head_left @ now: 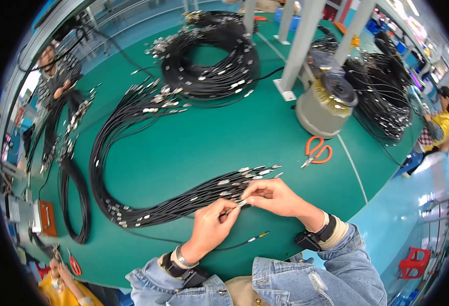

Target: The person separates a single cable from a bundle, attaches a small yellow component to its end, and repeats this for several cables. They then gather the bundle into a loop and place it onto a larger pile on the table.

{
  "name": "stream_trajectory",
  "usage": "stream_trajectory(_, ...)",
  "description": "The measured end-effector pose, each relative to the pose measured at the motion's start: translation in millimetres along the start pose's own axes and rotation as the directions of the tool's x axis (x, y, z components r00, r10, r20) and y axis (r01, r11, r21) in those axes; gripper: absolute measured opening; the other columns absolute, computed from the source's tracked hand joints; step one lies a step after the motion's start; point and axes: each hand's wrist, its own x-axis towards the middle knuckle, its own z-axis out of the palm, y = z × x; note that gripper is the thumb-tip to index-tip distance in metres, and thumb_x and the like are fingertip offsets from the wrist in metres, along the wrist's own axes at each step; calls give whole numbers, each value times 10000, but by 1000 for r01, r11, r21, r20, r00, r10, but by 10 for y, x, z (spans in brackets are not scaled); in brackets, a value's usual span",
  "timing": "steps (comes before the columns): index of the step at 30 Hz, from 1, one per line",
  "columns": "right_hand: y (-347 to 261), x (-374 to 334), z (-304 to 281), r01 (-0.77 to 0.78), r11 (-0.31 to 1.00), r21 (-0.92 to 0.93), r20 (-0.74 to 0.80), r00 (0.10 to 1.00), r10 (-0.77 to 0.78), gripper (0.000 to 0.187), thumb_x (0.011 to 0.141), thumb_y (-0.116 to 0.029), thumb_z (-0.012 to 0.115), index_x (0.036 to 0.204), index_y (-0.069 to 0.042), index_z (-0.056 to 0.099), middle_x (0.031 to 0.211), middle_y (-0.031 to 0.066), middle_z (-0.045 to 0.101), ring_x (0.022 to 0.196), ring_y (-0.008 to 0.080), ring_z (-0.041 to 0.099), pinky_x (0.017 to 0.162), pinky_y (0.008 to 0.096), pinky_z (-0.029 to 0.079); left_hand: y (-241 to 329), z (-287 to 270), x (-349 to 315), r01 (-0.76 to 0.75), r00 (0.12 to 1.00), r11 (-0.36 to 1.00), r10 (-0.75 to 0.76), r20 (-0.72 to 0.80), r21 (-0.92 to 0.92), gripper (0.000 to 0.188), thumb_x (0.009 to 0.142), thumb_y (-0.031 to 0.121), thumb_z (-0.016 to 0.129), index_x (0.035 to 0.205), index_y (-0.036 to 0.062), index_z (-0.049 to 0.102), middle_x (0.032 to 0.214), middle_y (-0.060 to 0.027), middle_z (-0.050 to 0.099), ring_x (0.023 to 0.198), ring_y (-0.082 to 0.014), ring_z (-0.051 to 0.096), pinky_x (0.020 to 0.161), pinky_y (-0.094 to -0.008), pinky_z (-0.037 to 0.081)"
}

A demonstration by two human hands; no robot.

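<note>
Close in front of me, my left hand (pixel 211 228) is closed in a pinch on a black cable near its end. My right hand (pixel 276 198) comes from the other side, thumb and forefinger pinched at the small pale connector (pixel 241 203) on that end, so the fingertips of both hands almost meet. Just beyond them lies a thick bundle of black cables (pixel 176 205) with silvery and white ends, curving away to the left and back. One loose cable end with a yellow tip (pixel 257 238) sticks out below my hands.
Orange-handled scissors (pixel 317 151) lie right of my hands, before a round transparent-topped machine (pixel 326 104) and metal posts (pixel 302 48). A large cable coil (pixel 209 94) sits at the back, more cables (pixel 377 97) at the far right. Other people work at the left and lower left.
</note>
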Motion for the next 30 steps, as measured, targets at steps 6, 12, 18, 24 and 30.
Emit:
stream_trajectory(6, -418, -119, -578, 146, 979, -145, -532, 822, -201, 99, 872, -79, 582, 930, -11, 623, 817, 10, 594, 751, 71, 539, 677, 221, 439, -34, -5, -24, -68, 997, 994, 70, -24, 81, 67, 779, 0, 665, 814, 4, 608, 655, -26, 591, 515, -50, 498, 461, -197, 384)
stream_trajectory(12, -708, -387, -1513, 313, 919, -239, -841, 407, -357, 145, 862, -157, 608, 909, -20, 618, 764, -19, 553, 693, 63, 492, 641, 220, 408, -3, 5, -10, -50, 999, 989, 49, 12, 141, 75, 767, -14, 659, 827, -1, 615, 663, -28, 594, 523, -54, 502, 472, -200, 394)
stream_trajectory(18, -776, -242, -1796, 119, 976, -182, -883, 416, -215, 155, 846, -205, 642, 849, -51, 624, 736, -33, 532, 664, 56, 463, 612, 215, 372, 5, -2, -17, -36, 999, 990, 40, -32, 134, 79, 767, -17, 657, 834, -5, 617, 667, -31, 595, 533, -57, 511, 481, -199, 403)
stream_trajectory(24, -653, -180, -1908, 96, 984, -149, -865, 470, -177, 141, 834, -196, 661, 802, -63, 626, 684, -44, 506, 626, 54, 433, 588, 220, 341, 36, -10, -13, -23, 999, 990, 28, -35, 137, 86, 761, -20, 661, 830, -3, 611, 668, -36, 594, 536, -66, 518, 486, -206, 412)
stream_trajectory(30, -581, -95, -1868, 362, 931, -45, -841, 490, -231, 138, 847, -161, 647, 777, -52, 602, 666, -33, 490, 616, 68, 424, 596, 234, 344, 16, -4, 16, -108, 987, 983, 124, -105, 150, 103, 744, -24, 673, 810, 10, 601, 697, -52, 593, 544, -110, 530, 483, -229, 421)
